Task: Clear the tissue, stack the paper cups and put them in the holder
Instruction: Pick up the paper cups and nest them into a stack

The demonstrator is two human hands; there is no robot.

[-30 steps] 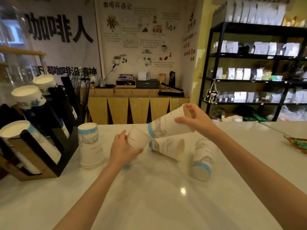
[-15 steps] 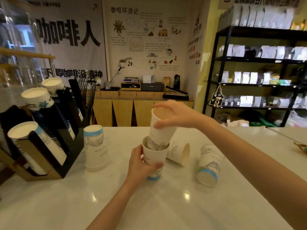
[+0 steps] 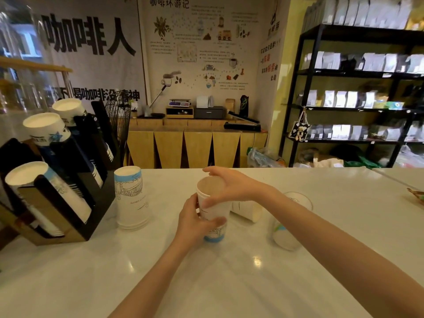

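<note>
Two nested white paper cups (image 3: pixel 214 211) with a blue band stand upright on the white counter (image 3: pixel 206 278). My left hand (image 3: pixel 195 222) grips the outer cup's side. My right hand (image 3: pixel 229 188) holds the inner cup by its rim from above, pushed well down. An upside-down stack of cups (image 3: pixel 131 198) stands to the left. Behind my right arm one cup (image 3: pixel 246 210) lies on its side, and another cup (image 3: pixel 289 223) lies further right. The black cup holder (image 3: pixel 68 191) at the left edge carries several cup stacks. No tissue is in view.
A small tray (image 3: pixel 416 195) pokes in at the counter's right edge. Behind the counter are a wooden sideboard (image 3: pixel 195 145) with a scale and boxes, and black shelves (image 3: pixel 358 92) of bags at the right.
My right hand turned its cup upright and pushed it down into the cup my left hand stood upright. The two cups are now nested deeper than half a second ago.
</note>
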